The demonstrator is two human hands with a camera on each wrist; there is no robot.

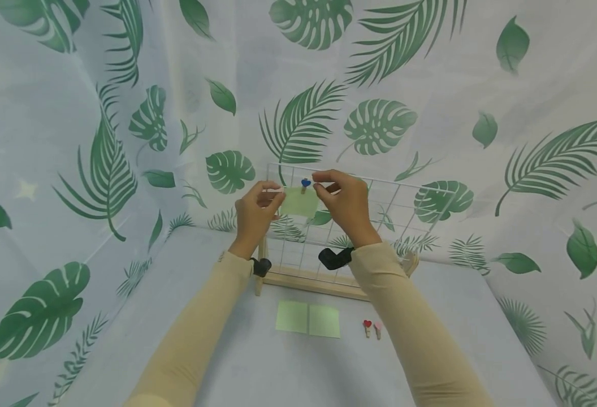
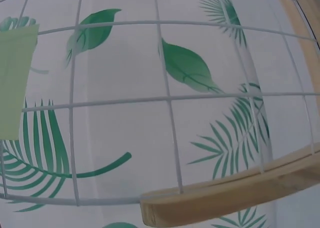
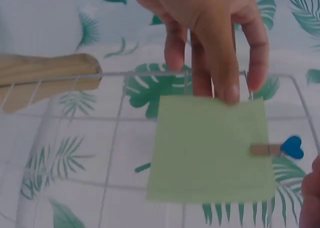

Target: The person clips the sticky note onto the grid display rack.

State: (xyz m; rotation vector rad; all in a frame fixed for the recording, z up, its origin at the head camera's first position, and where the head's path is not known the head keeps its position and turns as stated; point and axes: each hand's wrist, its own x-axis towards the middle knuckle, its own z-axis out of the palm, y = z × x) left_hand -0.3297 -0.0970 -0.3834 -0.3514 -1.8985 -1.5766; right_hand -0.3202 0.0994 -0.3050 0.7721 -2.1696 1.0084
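Observation:
A green square paper note hangs against a white wire grid, with a clothespin topped by a blue heart at its upper edge. My left hand pinches the note's left edge; in the right wrist view that thumb overlaps the paper's border, other fingers lying behind it. Beside the clothespin, my right hand has thumb and forefinger bent and apart, with nothing between them. Only a bit of its fingers enters the right wrist view. The left wrist view has just part of the note.
The wire grid stands in a wooden base at the back of the table. In front of it, two green notes lie side by side. Red-heart and pink-heart clothespins lie to their right. Leaf-patterned cloth hangs around.

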